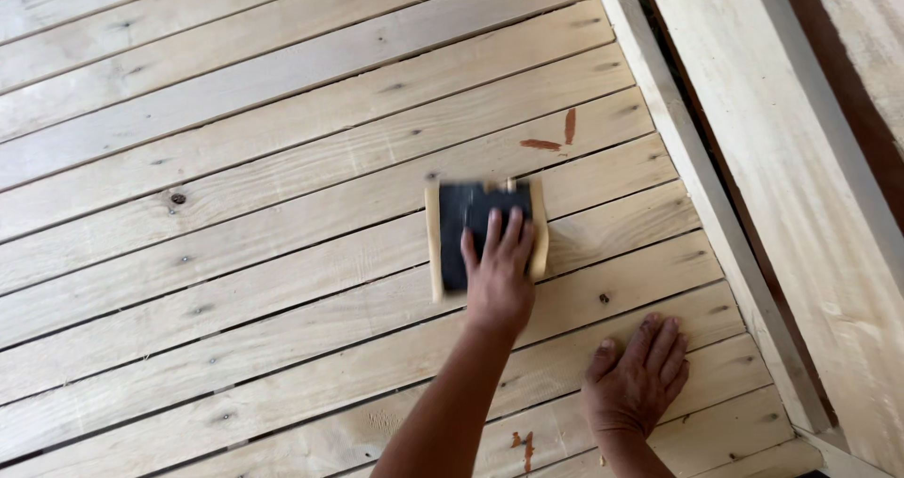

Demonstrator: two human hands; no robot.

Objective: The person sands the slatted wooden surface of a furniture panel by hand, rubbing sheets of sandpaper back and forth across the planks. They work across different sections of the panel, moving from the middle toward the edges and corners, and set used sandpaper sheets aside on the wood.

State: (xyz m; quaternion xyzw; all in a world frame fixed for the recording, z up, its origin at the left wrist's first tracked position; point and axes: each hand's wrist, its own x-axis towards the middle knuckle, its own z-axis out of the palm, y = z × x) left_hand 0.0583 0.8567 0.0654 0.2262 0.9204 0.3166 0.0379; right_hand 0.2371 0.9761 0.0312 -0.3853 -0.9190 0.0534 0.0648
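The left hand [497,275] is pressing a dark sanding block [485,235] onto the pale wooden slats [235,205], fingers spread over it. It risks snagging in the gaps between slats. The right hand [638,376] is lying flat, holding nothing, close enough to be scraped.

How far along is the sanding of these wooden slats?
Hard to say: the slats look pale and fairly even all over. In hand: the left hand presses a dark sanding block, blurred with motion, while the right hand rests flat on a slat. Left: reddish marks beyond the block.
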